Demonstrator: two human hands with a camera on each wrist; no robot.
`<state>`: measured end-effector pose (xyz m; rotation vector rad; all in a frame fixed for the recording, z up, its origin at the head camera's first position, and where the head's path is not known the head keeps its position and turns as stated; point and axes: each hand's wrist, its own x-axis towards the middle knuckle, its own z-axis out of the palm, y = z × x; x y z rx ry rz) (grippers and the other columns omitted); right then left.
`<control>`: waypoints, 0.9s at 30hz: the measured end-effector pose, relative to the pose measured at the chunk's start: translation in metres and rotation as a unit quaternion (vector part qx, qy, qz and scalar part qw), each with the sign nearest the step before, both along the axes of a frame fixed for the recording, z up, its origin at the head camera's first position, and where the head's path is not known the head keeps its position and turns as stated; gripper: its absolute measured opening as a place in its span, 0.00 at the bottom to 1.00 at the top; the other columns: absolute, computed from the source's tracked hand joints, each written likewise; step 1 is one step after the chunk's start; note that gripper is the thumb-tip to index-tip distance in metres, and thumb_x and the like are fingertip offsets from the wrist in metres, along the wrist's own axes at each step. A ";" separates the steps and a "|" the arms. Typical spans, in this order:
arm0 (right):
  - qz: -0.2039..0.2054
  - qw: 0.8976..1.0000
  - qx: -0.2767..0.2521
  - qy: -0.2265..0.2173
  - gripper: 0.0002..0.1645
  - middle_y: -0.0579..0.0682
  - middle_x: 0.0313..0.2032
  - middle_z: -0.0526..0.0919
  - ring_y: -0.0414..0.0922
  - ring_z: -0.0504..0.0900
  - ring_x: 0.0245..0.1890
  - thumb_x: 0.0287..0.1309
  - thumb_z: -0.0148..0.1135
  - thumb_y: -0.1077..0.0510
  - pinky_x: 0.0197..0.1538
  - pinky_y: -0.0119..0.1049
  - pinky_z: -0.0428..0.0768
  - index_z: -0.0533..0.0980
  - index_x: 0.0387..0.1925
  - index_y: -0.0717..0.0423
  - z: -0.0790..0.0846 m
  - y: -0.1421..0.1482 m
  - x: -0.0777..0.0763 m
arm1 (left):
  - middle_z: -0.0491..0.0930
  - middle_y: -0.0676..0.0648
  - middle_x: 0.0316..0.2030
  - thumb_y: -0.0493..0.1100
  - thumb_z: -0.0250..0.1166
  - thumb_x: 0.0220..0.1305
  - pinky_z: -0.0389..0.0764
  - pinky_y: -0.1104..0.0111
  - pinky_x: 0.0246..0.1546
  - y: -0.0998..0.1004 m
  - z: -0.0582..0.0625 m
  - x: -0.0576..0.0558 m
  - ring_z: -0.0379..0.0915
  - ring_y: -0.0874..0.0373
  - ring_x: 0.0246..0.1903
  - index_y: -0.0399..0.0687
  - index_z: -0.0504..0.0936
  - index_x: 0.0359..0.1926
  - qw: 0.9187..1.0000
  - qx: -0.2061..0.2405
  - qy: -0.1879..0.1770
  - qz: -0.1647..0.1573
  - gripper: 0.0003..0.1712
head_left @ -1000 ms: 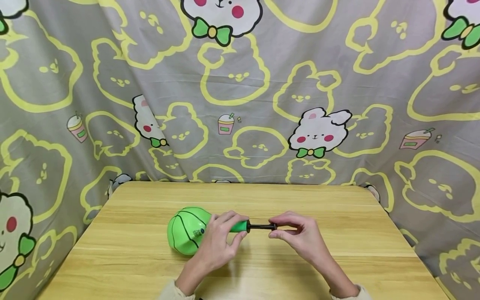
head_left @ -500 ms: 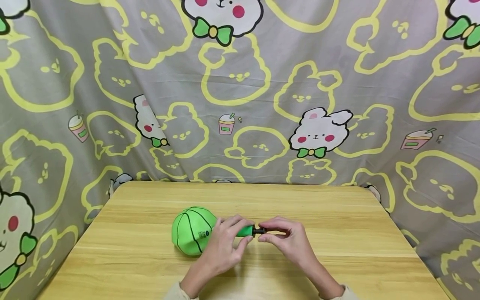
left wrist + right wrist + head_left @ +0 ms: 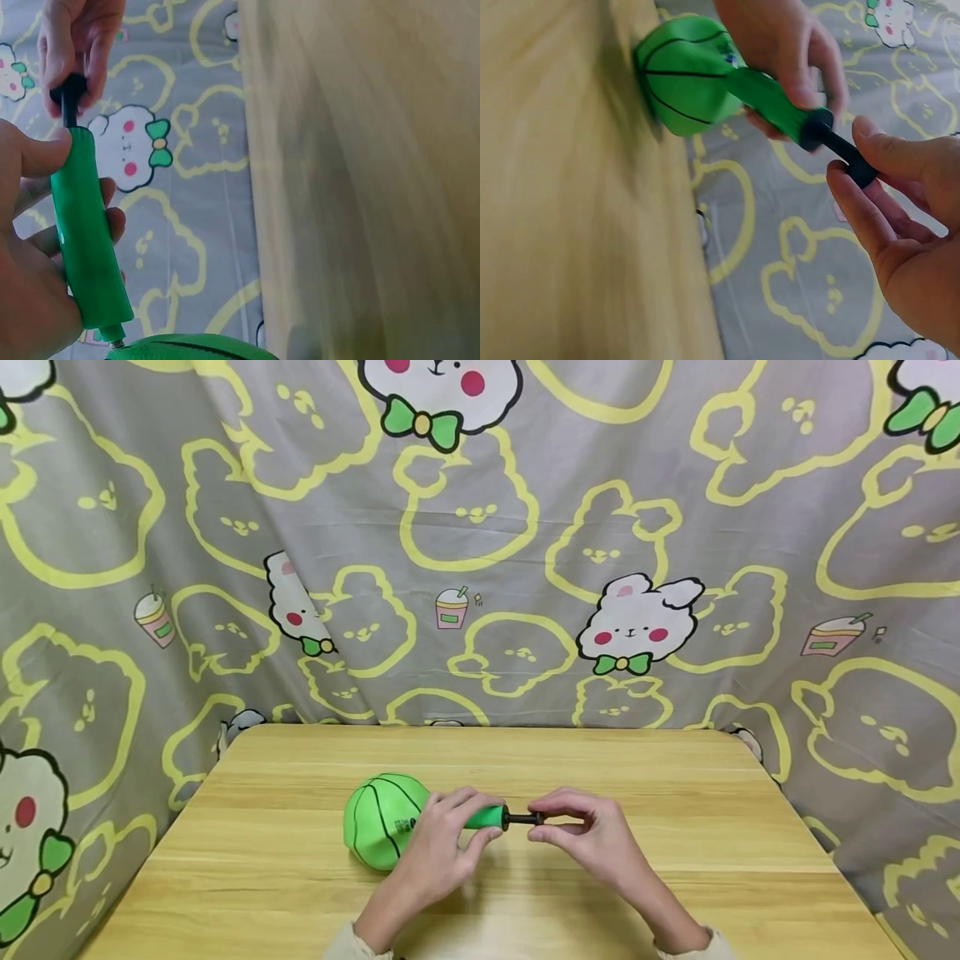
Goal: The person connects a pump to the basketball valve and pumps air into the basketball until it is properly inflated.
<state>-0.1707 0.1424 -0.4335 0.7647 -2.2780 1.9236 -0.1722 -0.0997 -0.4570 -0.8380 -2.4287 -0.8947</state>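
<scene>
Left hand (image 3: 438, 847) grips green tubular plastic pump (image 3: 84, 225), my right hand (image 3: 596, 835) pinches its round black knob (image 3: 861, 175); round black-lined green ball (image 3: 375, 818) at pump's nine o'clock. Mid-pumping, I'd judge; next calls for a straight inward push.

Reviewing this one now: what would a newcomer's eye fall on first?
Probably the bright green ball with black lines, left of the hands in the head view. Next, the green pump running rightward from it, gripped by the left hand, while the right hand pinches its black handle. Behind the wooden table, the gray curtain with cartoon prints fills much of the view.
</scene>
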 end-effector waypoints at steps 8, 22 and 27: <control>0.003 1.000 0.014 0.010 0.16 0.59 0.43 0.86 0.48 0.87 0.45 0.53 0.77 0.65 0.41 0.43 0.86 0.87 0.45 0.55 0.014 0.021 0.001 | 0.83 0.59 0.47 0.52 0.68 0.68 0.73 0.59 0.49 -0.007 0.004 -0.002 0.79 0.64 0.48 0.57 0.85 0.53 1.000 0.007 -0.005 0.010 0.15; 0.032 0.998 -0.011 0.043 0.18 0.63 0.45 0.85 0.48 0.86 0.46 0.52 0.73 0.74 0.42 0.46 0.85 0.83 0.47 0.69 0.032 0.049 0.000 | 0.83 0.58 0.48 0.50 0.70 0.67 0.73 0.58 0.50 -0.014 0.009 -0.004 0.79 0.64 0.48 0.57 0.84 0.54 0.999 0.019 0.011 0.025 0.16; 0.031 0.999 -0.016 0.042 0.18 0.65 0.45 0.85 0.47 0.87 0.46 0.52 0.74 0.74 0.42 0.46 0.85 0.83 0.47 0.69 0.032 0.050 -0.001 | 0.83 0.58 0.48 0.50 0.70 0.67 0.72 0.58 0.49 -0.013 0.008 -0.004 0.79 0.63 0.48 0.56 0.84 0.54 0.999 0.019 0.019 0.024 0.16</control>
